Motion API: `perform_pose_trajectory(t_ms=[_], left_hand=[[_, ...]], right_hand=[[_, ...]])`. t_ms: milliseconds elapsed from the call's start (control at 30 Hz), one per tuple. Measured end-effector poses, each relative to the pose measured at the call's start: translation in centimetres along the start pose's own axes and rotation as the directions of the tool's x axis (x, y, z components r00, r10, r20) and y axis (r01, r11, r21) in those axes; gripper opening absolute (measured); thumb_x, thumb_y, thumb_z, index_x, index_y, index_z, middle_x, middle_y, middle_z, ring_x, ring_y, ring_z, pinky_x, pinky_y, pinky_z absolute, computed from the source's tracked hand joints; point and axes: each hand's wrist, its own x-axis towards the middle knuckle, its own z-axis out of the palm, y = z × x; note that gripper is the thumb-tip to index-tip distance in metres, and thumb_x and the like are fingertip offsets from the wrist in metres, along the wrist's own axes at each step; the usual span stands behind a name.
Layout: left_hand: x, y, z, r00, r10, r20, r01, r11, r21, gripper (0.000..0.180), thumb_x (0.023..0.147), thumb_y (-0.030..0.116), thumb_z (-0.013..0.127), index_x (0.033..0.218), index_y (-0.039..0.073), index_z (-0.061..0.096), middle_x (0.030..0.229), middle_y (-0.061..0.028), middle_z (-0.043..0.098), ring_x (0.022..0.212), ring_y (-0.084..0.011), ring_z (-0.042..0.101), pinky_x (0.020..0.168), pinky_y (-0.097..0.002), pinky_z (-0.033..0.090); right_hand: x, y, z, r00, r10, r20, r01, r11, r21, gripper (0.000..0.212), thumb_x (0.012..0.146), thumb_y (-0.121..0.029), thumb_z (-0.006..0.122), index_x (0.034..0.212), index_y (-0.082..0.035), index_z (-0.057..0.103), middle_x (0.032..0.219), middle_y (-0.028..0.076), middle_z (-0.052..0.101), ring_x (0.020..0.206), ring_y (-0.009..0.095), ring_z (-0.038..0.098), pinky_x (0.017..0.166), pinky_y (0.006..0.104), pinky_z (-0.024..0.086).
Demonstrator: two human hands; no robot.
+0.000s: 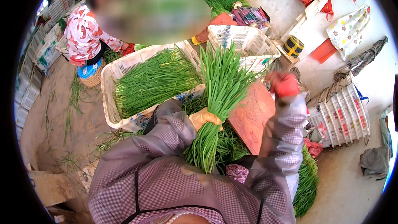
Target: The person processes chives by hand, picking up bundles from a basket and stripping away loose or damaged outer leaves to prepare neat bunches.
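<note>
My left hand [206,119], in a yellow-orange glove, is wrapped round the middle of a bunch of green chives [224,74]. The bunch stands upright in front of me, its leaves fanning out above the fist and the stalk ends hanging below. Out to the right, my right hand [284,85] in a red glove is raised beyond a reddish board [253,118]; motion blur hides its fingers. Behind the bunch, a white plastic crate [107,99] holds a thick layer of chives [153,79]. Loose chives [230,145] lie beneath the bunch, beside the board.
Another person [85,29] sits at the far left on a low woven stool [92,74]. A second white crate [251,61] stands behind the board, near a black-and-yellow roll [293,47]. A ribbed white basket [338,114] lies at right; more chives [306,182] lie beside my right arm.
</note>
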Motion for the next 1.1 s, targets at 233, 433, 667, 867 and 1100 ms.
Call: perform_pose_trajectory(t_ms=[233, 433, 667, 867, 1100], left_hand=[[0.8, -0.5, -0.4, 0.999, -0.042, 0.002, 0.042, 0.999, -0.023, 0.047, 0.069, 0.007, 0.075, 0.113, 0.008, 0.057, 0.088, -0.0041, 0.058, 0.074, -0.0195, 0.064, 0.061, -0.0354, 0.055], [0.7, 0.3, 1.6, 0.997, -0.045, 0.059, 0.046, 0.999, -0.012, 0.047, 0.071, 0.009, 0.074, 0.114, 0.006, 0.057, 0.088, -0.0052, 0.061, 0.074, -0.0186, 0.064, 0.063, -0.0344, 0.055], [0.6, 2.7, 0.1, 0.994, 0.079, -0.071, -0.081, 0.996, -0.024, 0.059, 0.073, 0.011, 0.069, 0.129, 0.011, 0.051, 0.092, -0.0027, 0.058, 0.074, -0.0185, 0.064, 0.064, -0.0344, 0.055], [3.5, 7.1, -0.5, 0.985, 0.141, -0.102, -0.151, 0.983, -0.103, 0.057, 0.077, 0.010, 0.064, 0.132, 0.015, 0.049, 0.091, -0.0038, 0.060, 0.080, -0.0194, 0.064, 0.067, -0.0374, 0.055], [5.0, 11.5, -4.8, 0.943, 0.261, -0.206, -0.308, 0.918, -0.251, 0.022, 0.079, 0.014, 0.066, 0.099, 0.007, 0.061, 0.086, -0.0135, 0.064, 0.073, -0.0266, 0.064, 0.067, -0.0457, 0.055]], right_hand=[[-2.4, 1.4, 0.8, 0.970, 0.196, 0.142, -0.082, 0.817, -0.571, 0.042, 0.087, -0.032, 0.063, 0.124, -0.013, 0.059, 0.073, 0.010, 0.068, 0.058, 0.018, 0.065, 0.059, 0.0326, 0.053], [-1.0, 2.1, 6.3, 0.942, -0.226, 0.248, 0.326, 0.436, -0.839, 0.026, 0.088, -0.034, 0.060, 0.111, -0.022, 0.064, 0.079, 0.013, 0.068, 0.073, 0.027, 0.068, 0.070, 0.0381, 0.054], [0.5, 1.5, 3.1, 0.983, 0.072, -0.171, -0.090, 0.991, -0.101, 0.041, 0.091, -0.044, 0.057, 0.090, -0.004, 0.066, 0.060, 0.008, 0.059, 0.050, 0.015, 0.056, 0.048, 0.0304, 0.046], [-3.3, 10.4, 6.6, 0.966, 0.007, 0.259, -0.076, 0.964, 0.256, 0.083, 0.087, -0.046, 0.062, 0.147, -0.005, 0.022, 0.129, 0.023, 0.052, 0.102, 0.023, 0.060, 0.075, 0.0321, 0.052], [-11.6, 13.9, 7.9, 0.787, 0.336, 0.518, -0.269, 0.942, -0.201, 0.038, 0.089, -0.029, 0.060, 0.116, -0.004, 0.056, 0.076, 0.010, 0.064, 0.057, 0.015, 0.057, 0.053, 0.0303, 0.045]])
